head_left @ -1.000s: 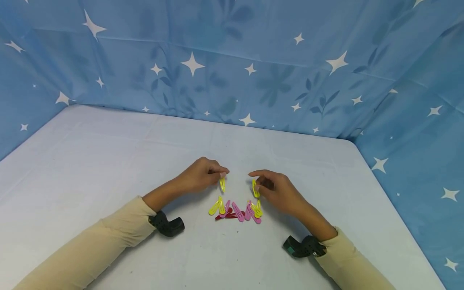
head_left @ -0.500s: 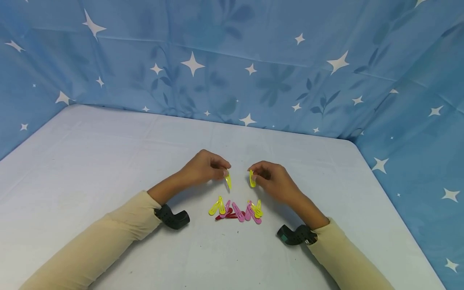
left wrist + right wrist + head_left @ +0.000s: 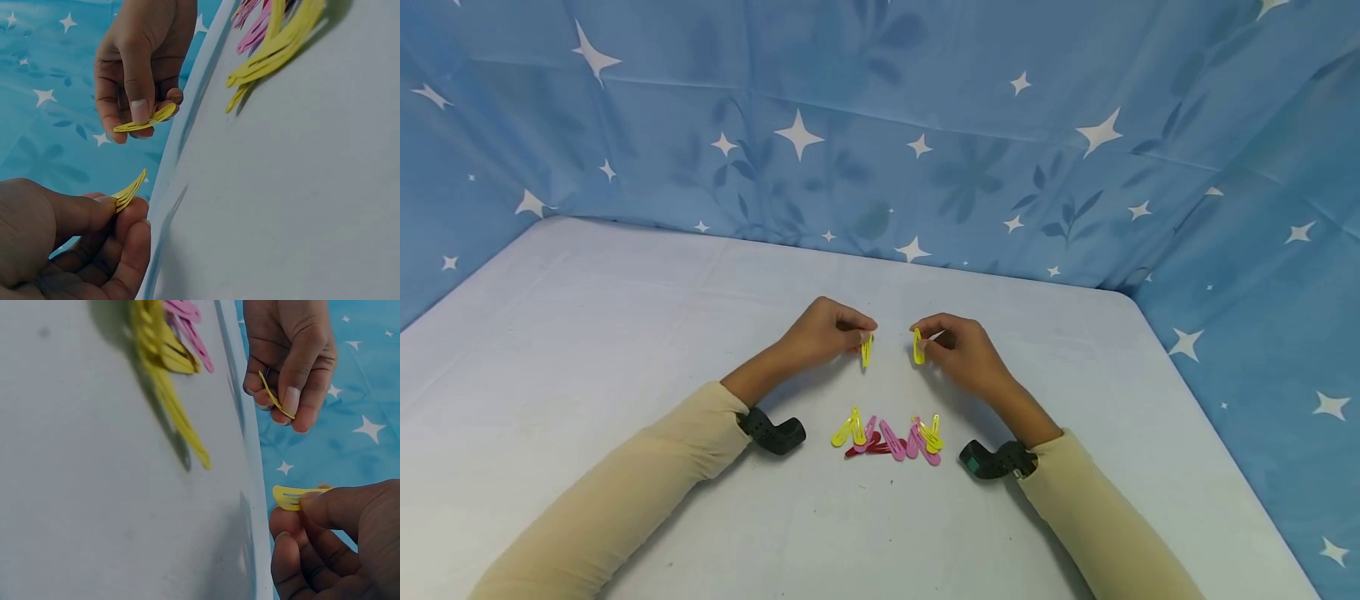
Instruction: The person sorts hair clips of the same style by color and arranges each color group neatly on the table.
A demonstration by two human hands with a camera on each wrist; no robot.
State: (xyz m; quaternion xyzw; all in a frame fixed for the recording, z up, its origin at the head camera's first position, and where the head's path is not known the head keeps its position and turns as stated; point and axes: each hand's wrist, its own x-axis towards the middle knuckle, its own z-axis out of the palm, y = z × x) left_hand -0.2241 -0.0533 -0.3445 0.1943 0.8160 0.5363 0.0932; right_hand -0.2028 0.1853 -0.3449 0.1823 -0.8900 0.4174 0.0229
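My left hand (image 3: 823, 335) pinches a yellow snap hair clip (image 3: 866, 353) between thumb and fingers, its free end pointing down. Opposite it, my right hand (image 3: 966, 354) pinches a second yellow snap hair clip (image 3: 918, 348) by its side. Both clips are up above the table, with a small gap between the two hands. In the left wrist view the left hand's clip (image 3: 129, 190) shows its curved, slotted body past the thumb. The right wrist view has the right hand's clip (image 3: 289, 499) lying across the fingertips under the thumb.
Nearer the body, a loose pile of hair clips lies on the white table (image 3: 700, 517): yellow clips (image 3: 842, 431) on the left, pink clips (image 3: 892, 440), red clips (image 3: 880, 447) and more yellow ones (image 3: 932, 437) on the right. A blue star-print curtain (image 3: 850, 192) hangs behind.
Both hands have moved away from the pile toward the table's far side, each carrying its yellow hair clip. The right hand's fingers have closed in on its clip. The pile stays put.
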